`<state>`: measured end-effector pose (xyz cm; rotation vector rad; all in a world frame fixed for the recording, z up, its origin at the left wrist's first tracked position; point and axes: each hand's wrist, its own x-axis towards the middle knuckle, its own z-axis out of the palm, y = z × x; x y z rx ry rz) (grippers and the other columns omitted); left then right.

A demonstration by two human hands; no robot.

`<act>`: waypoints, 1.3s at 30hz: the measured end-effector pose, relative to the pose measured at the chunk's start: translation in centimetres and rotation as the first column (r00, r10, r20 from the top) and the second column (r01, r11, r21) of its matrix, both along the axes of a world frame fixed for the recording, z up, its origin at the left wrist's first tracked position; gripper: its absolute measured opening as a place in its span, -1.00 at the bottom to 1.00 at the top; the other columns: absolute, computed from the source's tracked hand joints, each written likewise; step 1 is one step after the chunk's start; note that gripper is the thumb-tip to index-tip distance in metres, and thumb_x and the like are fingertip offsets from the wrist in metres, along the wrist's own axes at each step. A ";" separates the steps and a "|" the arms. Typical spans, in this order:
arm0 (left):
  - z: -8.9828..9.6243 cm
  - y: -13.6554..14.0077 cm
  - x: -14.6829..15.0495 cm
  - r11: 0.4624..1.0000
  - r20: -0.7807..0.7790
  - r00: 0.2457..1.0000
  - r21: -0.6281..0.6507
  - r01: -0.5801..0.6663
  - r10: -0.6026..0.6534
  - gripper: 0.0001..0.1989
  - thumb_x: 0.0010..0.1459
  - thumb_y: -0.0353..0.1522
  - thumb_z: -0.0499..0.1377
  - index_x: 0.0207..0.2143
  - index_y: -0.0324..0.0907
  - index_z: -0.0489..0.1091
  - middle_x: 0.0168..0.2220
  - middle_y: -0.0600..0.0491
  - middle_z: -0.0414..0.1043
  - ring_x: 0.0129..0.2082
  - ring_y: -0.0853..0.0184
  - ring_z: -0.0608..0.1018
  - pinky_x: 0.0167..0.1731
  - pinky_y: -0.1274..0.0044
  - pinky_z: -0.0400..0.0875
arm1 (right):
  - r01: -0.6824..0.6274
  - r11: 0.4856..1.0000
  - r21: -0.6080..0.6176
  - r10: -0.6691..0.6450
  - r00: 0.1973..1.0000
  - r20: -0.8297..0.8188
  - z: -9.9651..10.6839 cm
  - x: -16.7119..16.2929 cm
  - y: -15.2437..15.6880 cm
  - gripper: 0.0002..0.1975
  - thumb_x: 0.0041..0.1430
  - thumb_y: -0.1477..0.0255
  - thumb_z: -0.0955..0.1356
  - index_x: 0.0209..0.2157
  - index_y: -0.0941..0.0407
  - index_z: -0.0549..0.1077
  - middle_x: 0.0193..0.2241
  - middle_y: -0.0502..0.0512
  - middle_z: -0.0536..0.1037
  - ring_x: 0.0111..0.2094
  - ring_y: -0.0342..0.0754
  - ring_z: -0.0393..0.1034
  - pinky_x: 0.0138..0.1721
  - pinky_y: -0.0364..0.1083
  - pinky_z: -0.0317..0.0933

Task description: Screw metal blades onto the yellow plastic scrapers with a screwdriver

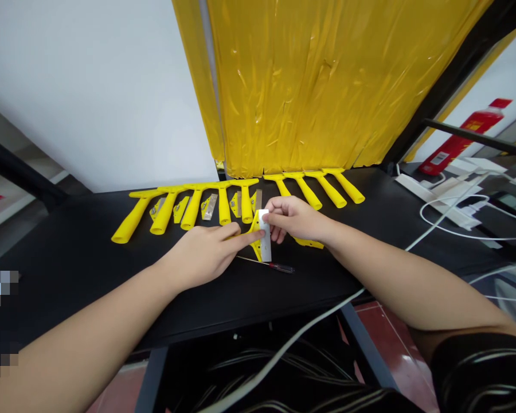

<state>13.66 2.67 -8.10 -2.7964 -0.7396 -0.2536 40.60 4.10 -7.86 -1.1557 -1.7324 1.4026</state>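
Note:
A scraper head, a yellow plastic plate [256, 243] with a silvery blade [265, 244] along its right side, is held upright over the black tabletop. My right hand [294, 217] pinches the blade's top end between thumb and fingers. From the left, my left hand [212, 252] grips the yellow plate, its index finger lying across onto the blade; its other fingers are partly hidden. Just below lies a screwdriver [280, 267] with a dark reddish handle and thin shaft. Another yellow piece [309, 244] shows partly under my right wrist.
Several yellow T-shaped handles [131, 221] line the back of the black table [90, 275], with bladed scraper heads [208, 206] between those on the left. A white cable [284, 347] crosses the front right. At right stand a red bottle [464, 135] and white boxes [438, 201].

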 end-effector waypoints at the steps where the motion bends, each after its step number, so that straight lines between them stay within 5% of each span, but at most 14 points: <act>1: 0.0 0.0 0.0 1.000 -0.004 1.000 0.003 -0.008 0.008 -0.43 0.47 -0.41 0.02 0.45 0.15 0.23 -0.14 0.09 0.52 -0.41 0.35 0.52 -0.44 0.51 0.40 | 0.018 0.998 0.067 -0.023 0.997 0.074 0.4 0.4 0.0 -0.80 0.42 0.34 0.35 -0.32 0.11 0.41 -0.47 0.02 0.59 -0.53 -0.14 0.50 -0.51 -0.14 0.41; 5: 0.0 0.1 -0.1 0.999 -0.024 0.999 0.010 -0.041 0.041 -0.41 0.47 -0.40 0.02 0.47 0.18 0.18 -0.14 0.10 0.52 -0.42 0.35 0.53 -0.47 0.49 0.39 | -0.081 0.912 0.403 -0.153 0.842 0.517 2.4 2.9 -0.4 -0.79 0.33 0.35 0.40 -0.39 0.11 0.49 -0.45 0.06 0.59 -0.46 -0.11 0.44 -0.42 -0.08 0.27; 9: -0.1 0.3 0.0 0.998 -0.055 0.996 -0.009 -0.068 0.068 -0.41 0.48 -0.39 0.01 0.48 0.19 0.18 -0.14 0.08 0.52 -0.42 0.35 0.53 -0.48 0.50 0.38 | -0.253 0.943 0.214 -0.068 0.485 0.872 3.1 4.2 -0.9 -0.81 0.09 0.31 0.56 -0.29 0.09 0.59 -0.40 0.10 0.62 -0.41 0.01 0.47 -0.39 -0.01 0.20; 11: -0.1 0.3 0.0 0.997 -0.068 0.995 -0.016 -0.081 0.079 -0.41 0.48 -0.38 0.00 0.48 0.19 0.17 -0.14 0.08 0.51 -0.41 0.34 0.53 -0.48 0.50 0.39 | -0.280 0.947 0.161 -0.033 0.412 0.911 2.9 4.2 -1.1 -0.75 0.02 0.34 0.58 -0.24 0.08 0.61 -0.36 0.13 0.63 -0.37 0.06 0.49 -0.38 0.00 0.20; 19: -0.2 0.4 -0.1 0.995 -0.066 0.994 -0.028 -0.091 0.089 -0.40 0.48 -0.37 -0.02 0.49 0.22 0.14 -0.15 0.06 0.50 -0.43 0.37 0.50 -0.50 0.54 0.32 | -0.308 0.949 0.070 0.101 0.506 0.857 2.3 4.1 -0.7 -0.68 -0.09 0.38 0.59 -0.24 0.05 0.58 -0.28 0.08 0.65 -0.34 0.04 0.51 -0.42 -0.02 0.22; 25: 0.0 0.4 0.0 0.994 -0.070 0.992 -0.029 -0.105 0.103 -0.42 0.49 -0.35 -0.01 0.49 0.22 0.14 -0.13 0.08 0.51 -0.42 0.35 0.52 -0.51 0.51 0.31 | -0.331 0.943 -0.033 0.205 0.499 0.842 2.6 3.9 -0.6 -0.73 -0.04 0.41 0.55 -0.26 0.07 0.54 -0.31 0.03 0.62 -0.37 -0.02 0.45 -0.41 -0.05 0.23; 39: 0.0 0.5 -0.3 0.984 -0.012 0.992 -0.123 -0.129 0.129 -0.43 0.49 -0.33 -0.01 0.48 0.24 0.14 -0.07 0.08 0.52 -0.35 0.34 0.56 -0.46 0.53 0.35 | -0.357 0.921 0.159 0.044 0.501 0.864 2.3 3.6 -1.1 -0.80 -0.06 0.47 0.49 -0.31 0.07 0.52 -0.29 0.10 0.61 -0.32 0.03 0.45 -0.37 -0.04 0.21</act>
